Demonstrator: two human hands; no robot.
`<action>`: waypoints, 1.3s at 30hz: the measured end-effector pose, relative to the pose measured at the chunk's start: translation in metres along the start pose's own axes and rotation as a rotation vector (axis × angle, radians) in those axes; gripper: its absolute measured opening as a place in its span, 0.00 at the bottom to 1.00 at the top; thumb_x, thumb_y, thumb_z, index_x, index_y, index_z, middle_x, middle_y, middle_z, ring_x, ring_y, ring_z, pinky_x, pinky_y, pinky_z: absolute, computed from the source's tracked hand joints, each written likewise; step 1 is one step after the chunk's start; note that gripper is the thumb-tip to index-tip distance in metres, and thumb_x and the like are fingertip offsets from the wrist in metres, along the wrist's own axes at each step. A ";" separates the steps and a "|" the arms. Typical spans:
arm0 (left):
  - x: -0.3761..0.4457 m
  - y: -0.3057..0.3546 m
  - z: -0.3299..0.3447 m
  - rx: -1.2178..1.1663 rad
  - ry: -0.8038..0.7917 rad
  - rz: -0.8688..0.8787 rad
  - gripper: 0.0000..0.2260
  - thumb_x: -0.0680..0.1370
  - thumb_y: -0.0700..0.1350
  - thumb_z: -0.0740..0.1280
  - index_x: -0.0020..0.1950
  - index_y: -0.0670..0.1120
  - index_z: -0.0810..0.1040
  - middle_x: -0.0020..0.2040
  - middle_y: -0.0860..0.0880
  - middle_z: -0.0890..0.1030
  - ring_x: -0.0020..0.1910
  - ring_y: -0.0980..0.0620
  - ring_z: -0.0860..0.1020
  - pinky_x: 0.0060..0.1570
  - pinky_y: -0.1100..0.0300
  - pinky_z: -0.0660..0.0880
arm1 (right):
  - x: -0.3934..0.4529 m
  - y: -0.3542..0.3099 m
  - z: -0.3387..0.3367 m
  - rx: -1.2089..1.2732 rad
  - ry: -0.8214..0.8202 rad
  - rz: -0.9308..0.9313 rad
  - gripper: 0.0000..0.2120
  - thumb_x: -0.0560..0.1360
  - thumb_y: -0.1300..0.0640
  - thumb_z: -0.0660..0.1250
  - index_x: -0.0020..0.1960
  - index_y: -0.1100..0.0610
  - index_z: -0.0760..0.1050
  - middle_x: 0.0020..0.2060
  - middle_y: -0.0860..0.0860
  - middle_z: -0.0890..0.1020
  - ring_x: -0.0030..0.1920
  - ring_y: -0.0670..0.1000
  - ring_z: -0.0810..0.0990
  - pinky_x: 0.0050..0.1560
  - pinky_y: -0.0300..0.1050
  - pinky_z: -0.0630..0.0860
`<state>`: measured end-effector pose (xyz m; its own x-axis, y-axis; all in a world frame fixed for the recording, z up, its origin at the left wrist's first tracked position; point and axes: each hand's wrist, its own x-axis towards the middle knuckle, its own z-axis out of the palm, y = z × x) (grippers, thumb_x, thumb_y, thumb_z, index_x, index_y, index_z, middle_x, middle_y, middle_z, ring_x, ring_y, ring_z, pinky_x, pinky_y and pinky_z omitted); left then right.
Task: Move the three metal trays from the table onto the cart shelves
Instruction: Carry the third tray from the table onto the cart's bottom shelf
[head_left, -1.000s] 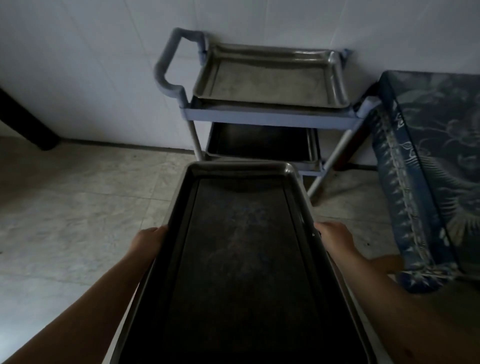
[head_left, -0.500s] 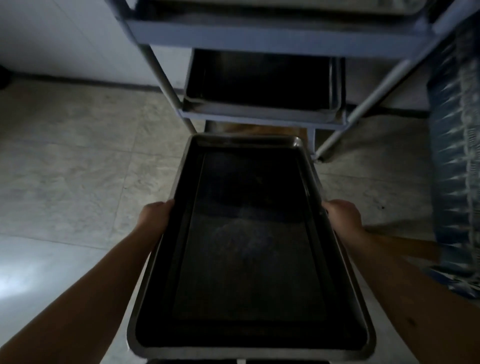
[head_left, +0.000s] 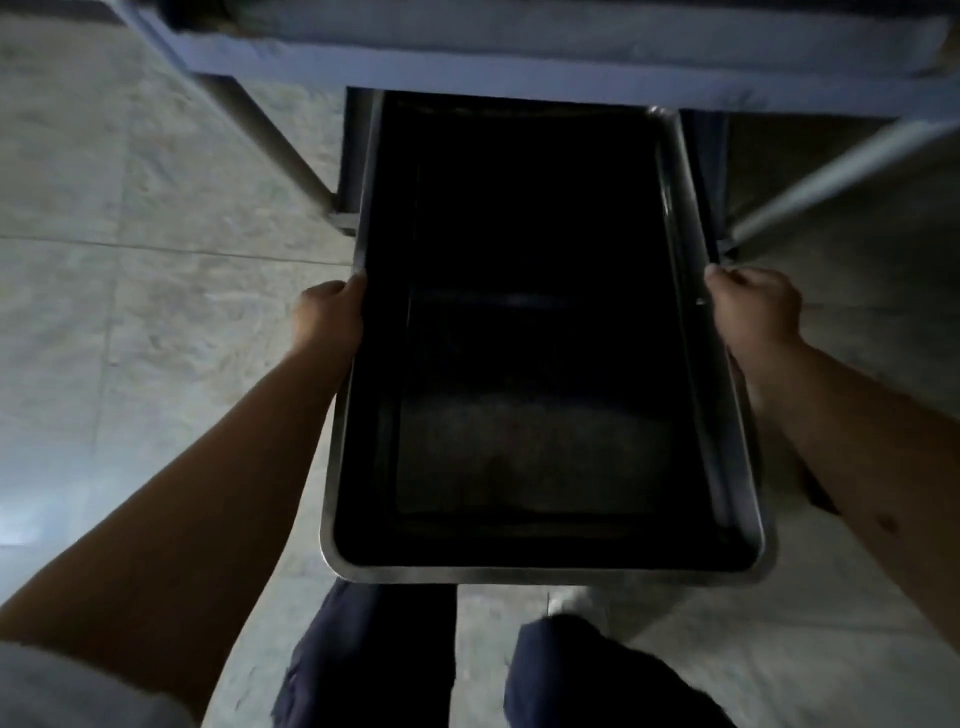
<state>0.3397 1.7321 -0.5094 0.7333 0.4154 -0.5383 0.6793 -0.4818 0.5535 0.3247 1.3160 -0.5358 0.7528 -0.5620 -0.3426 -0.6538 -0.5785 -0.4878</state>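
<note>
A long metal tray (head_left: 540, 569), dark inside with a shiny rim, is held lengthwise in front of me. My left hand (head_left: 330, 317) grips its left rim and my right hand (head_left: 753, 312) grips its right rim. The tray's far end reaches under a shelf edge of the blue-grey cart (head_left: 519, 73) at the top of the view. The other trays on the cart are hidden from here.
The cart's metal legs (head_left: 265, 130) slant down on the left and on the right (head_left: 831, 176) of the tray. A pale tiled floor (head_left: 130, 312) lies all around. My legs in dark trousers (head_left: 374, 660) are below the tray.
I have bent lower and come closer to the cart. The tray's far end has gone forward under the shelf edge, and the upper trays have left the view.
</note>
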 end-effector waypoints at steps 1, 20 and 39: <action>0.016 -0.002 0.011 -0.009 0.009 0.016 0.22 0.79 0.57 0.63 0.33 0.42 0.77 0.29 0.45 0.74 0.31 0.48 0.73 0.34 0.54 0.67 | 0.016 0.002 0.015 0.006 0.009 -0.019 0.20 0.75 0.43 0.63 0.37 0.60 0.77 0.33 0.56 0.76 0.39 0.53 0.74 0.41 0.44 0.66; 0.159 -0.031 0.092 -0.234 0.115 0.162 0.21 0.81 0.57 0.63 0.48 0.40 0.83 0.45 0.38 0.84 0.46 0.40 0.83 0.51 0.42 0.80 | 0.186 -0.024 0.164 0.084 0.076 -0.290 0.27 0.69 0.34 0.57 0.30 0.59 0.71 0.26 0.51 0.74 0.30 0.55 0.73 0.32 0.44 0.65; 0.169 -0.016 0.103 -0.359 0.091 0.100 0.19 0.79 0.58 0.64 0.48 0.43 0.82 0.47 0.39 0.84 0.48 0.41 0.83 0.54 0.41 0.79 | 0.191 -0.017 0.156 0.064 -0.150 -0.321 0.15 0.82 0.50 0.55 0.55 0.53 0.79 0.54 0.56 0.81 0.57 0.58 0.77 0.58 0.50 0.70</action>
<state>0.4496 1.7302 -0.6743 0.7854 0.4544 -0.4203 0.5592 -0.2295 0.7966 0.4919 1.3111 -0.7184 0.9249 -0.2622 -0.2754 -0.3799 -0.6702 -0.6376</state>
